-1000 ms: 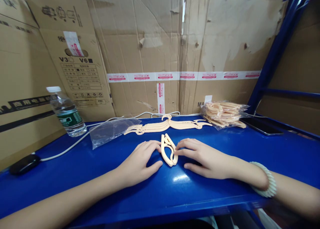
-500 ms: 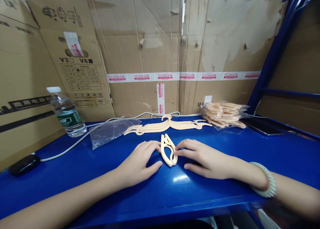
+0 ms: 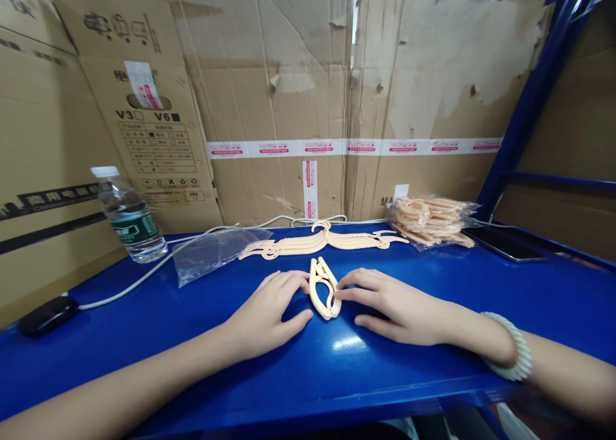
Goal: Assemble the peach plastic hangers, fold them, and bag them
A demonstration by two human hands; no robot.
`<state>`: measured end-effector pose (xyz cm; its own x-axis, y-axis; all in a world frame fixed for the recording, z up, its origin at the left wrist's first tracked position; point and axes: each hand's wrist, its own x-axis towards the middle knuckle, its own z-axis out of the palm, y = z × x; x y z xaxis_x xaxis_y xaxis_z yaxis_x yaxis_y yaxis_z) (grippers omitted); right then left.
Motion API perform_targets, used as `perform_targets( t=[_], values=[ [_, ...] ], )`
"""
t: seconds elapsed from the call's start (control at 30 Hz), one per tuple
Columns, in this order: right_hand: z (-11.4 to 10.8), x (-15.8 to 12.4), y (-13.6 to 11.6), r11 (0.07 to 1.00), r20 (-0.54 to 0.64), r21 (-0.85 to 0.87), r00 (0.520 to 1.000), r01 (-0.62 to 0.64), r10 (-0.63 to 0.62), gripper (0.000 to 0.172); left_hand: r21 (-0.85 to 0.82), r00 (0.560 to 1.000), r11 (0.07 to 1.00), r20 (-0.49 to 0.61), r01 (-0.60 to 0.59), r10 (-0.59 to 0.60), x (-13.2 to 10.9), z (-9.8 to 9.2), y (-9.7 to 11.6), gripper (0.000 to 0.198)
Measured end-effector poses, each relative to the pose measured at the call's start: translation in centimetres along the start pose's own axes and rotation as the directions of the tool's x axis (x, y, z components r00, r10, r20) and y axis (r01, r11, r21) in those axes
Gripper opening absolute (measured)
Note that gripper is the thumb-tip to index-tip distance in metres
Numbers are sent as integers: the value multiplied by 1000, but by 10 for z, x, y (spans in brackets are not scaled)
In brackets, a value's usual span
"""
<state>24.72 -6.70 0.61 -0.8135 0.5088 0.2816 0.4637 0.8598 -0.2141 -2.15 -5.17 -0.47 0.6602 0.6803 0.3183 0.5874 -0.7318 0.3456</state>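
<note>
A cream plastic folding hanger point(image 3: 314, 292), folded up, lies on the blue table point(image 3: 298, 376) between my hands. My left hand point(image 3: 269, 308) rests on the table with its fingers spread, its fingertips at the hanger's left side. From the other side my right hand point(image 3: 394, 302), fingers apart, reaches the hanger's right edge with a fingertip. Neither hand wraps around it. Just behind lies a stack of unfolded cream hangers point(image 3: 308, 242), arms stretched to both sides and hooks pointing away from me.
Back right are bagged folded hangers point(image 3: 430, 219) and a dark phone point(image 3: 503, 244). On the left stand a water bottle point(image 3: 129, 219), a clear plastic bag point(image 3: 206, 257) and a black device point(image 3: 48, 315) with a white cable point(image 3: 129, 292). Cardboard point(image 3: 279, 106) walls the back.
</note>
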Motion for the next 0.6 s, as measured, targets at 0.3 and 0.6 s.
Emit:
perform_targets(
  t=[0.3, 0.6],
  values=[
    [-1, 0, -1, 1000, 5, -3, 1000, 3, -3, 43, 6, 1000, 1000, 19, 9, -10, 1, -1, 1, 14],
    [-2, 1, -1, 1000, 5, 0, 1000, 3, -3, 42, 12, 1000, 1000, 9, -14, 13, 0, -1, 0, 14]
  ],
)
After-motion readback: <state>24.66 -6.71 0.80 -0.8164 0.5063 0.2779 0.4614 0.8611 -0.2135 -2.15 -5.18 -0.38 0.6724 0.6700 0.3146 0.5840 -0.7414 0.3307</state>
